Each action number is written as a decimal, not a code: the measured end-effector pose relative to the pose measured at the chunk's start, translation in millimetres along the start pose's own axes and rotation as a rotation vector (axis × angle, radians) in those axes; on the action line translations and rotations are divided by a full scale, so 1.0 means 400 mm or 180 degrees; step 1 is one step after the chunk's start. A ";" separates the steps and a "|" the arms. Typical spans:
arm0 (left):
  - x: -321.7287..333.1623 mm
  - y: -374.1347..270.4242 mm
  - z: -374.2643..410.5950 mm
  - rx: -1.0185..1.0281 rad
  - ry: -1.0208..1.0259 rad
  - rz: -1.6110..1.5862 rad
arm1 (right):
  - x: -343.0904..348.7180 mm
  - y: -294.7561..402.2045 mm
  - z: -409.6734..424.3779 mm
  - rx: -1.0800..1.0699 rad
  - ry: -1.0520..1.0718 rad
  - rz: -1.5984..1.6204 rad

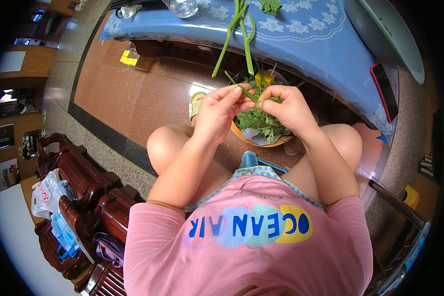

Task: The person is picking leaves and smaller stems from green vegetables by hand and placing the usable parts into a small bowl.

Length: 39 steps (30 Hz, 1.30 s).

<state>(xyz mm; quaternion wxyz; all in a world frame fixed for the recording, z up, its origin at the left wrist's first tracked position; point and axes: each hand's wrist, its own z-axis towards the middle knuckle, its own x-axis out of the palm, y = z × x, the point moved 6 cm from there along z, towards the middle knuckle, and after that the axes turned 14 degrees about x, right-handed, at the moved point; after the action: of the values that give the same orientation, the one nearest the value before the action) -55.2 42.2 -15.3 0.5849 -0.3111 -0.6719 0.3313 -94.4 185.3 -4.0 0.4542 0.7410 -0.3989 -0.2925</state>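
Between my two hands is a short green vegetable stem (248, 94), slanting down to the right. My left hand (222, 105) grips its upper part between thumb and fingers. The thumb and forefinger of my right hand (285, 105) pinch its lower end. Just beneath them, an orange-rimmed basin (240, 134) on the floor holds a heap of leafy green trimmings (257, 124) over a greyish lining. Longer green stalks (229, 46) lie on the table above, their cut ends hanging past its edge.
A blue lace-patterned cloth (303, 40) covers the table. On it are a large pale bowl (388, 40), a red-edged phone (384, 92), a clear container (185, 7) and a loose leaf (271, 6). A yellow-marked box (135, 58) sits beneath. Carved wooden seats (81, 166) with bags stand at left.
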 end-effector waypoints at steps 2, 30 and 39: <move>-0.012 -0.008 0.005 0.0019 -0.0087 -0.0067 | -0.004 0.003 -0.006 0.0018 -0.0029 -0.0051; 0.223 -0.066 0.005 0.0197 0.0810 0.1215 | 0.037 -0.192 0.112 -0.0034 -0.0251 -0.1557; 0.872 -0.142 0.373 0.1422 0.1972 0.1513 | 0.008 -0.094 0.013 -0.0281 -0.0486 -0.2033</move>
<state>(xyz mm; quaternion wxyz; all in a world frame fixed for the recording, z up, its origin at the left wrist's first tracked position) -247.4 277.8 218.3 0.7189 -0.4075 -0.2869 0.4846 -84.7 190.5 -40.5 0.3400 0.7842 -0.1663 -0.4917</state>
